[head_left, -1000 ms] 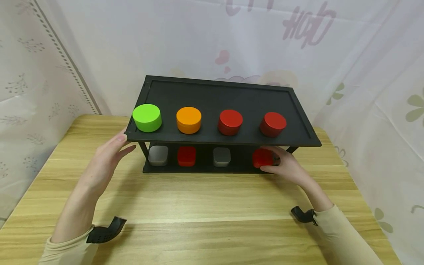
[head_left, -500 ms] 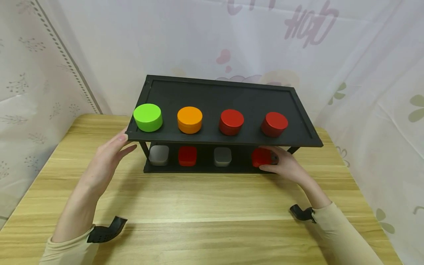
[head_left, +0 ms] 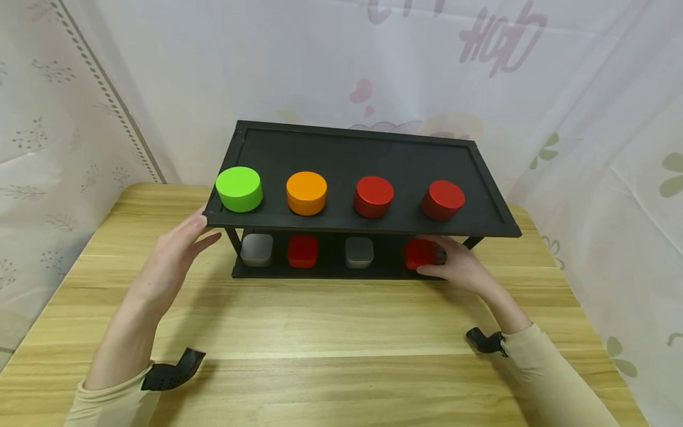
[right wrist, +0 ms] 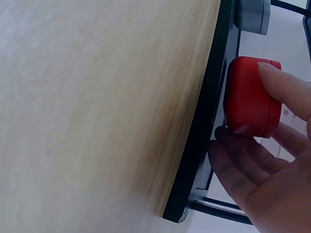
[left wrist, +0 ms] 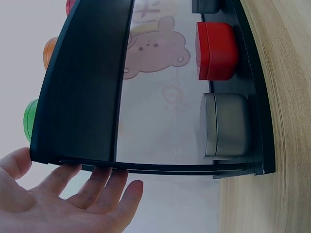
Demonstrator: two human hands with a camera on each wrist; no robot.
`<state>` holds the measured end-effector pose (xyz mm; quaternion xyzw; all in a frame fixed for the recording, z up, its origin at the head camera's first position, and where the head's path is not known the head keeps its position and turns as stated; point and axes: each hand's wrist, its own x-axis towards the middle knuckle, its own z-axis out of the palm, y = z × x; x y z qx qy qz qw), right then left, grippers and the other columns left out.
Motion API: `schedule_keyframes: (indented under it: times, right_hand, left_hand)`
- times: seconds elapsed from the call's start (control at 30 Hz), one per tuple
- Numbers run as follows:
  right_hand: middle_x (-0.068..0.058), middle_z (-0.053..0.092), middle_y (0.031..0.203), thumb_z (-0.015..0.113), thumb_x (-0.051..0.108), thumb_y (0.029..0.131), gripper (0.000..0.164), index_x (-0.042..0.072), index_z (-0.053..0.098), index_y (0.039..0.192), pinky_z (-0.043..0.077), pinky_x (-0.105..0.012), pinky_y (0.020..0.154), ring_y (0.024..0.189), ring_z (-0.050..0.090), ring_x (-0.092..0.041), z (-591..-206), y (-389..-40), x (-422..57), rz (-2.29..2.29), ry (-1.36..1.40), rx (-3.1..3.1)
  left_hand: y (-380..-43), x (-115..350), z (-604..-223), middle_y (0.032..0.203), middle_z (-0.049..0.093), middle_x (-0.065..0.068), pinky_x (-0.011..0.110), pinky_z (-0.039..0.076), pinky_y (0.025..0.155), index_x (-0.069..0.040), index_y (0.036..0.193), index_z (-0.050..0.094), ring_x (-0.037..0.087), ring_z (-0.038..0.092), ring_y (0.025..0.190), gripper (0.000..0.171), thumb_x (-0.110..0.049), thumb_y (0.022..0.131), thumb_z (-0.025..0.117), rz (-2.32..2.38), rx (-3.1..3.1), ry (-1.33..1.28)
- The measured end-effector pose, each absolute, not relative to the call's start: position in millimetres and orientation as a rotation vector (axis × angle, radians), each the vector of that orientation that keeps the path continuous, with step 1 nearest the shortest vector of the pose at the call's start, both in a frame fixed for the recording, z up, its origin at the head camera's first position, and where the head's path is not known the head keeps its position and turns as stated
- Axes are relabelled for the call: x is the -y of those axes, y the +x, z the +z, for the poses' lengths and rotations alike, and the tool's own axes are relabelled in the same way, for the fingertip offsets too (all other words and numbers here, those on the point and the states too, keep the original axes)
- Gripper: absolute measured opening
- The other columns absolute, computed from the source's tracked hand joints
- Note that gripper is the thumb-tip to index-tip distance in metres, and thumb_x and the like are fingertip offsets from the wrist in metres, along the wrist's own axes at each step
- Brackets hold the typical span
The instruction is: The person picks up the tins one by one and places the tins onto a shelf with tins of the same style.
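A black two-tier shelf [head_left: 352, 151] stands on the wooden table. My left hand [head_left: 168, 261] holds its upper board at the left front corner, thumb at the edge and fingers under the side in the left wrist view. On the lower tier, my right hand [head_left: 461, 264] grips a red square tin [head_left: 418, 254] at the right end. The right wrist view shows the thumb on one face of that tin and fingers behind and beside it. Left of it are a grey tin [head_left: 359, 253], another red tin [head_left: 302, 252] and a silver-grey tin [head_left: 257, 250].
Along the upper board's front stand a green round tin [head_left: 239, 190], an orange one [head_left: 306, 193] and two red ones, the left red tin [head_left: 373, 197] and the right red tin [head_left: 443, 201]. A printed curtain [head_left: 320, 65] hangs behind the table [head_left: 341, 338].
My right hand has shifted the red square tin slightly left along the lower tier. The left hand keeps its place on the shelf corner.
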<state>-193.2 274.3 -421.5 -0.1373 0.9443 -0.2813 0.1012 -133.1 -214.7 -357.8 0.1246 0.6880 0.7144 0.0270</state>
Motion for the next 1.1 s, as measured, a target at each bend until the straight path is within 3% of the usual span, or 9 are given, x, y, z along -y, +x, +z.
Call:
schedule_keyframes:
  times: [1.1]
  right_hand:
    - [-0.006,0.047,0.141,0.071,0.048,0.079,0.069,0.030,0.043,0.139,0.044,-0.052,0.098,0.124,0.051,-0.031,-430.8,-197.2,-277.7,-0.812,-0.427,-2.791]
  left_hand:
    - [-132.5,215.8,-358.7,0.144,0.046,-0.007,0.015,0.037,0.103,-0.005,0.141,0.042,0.002,0.039,0.132,0.043,-0.024,0.103,0.034,2.223,-2.112,0.437]
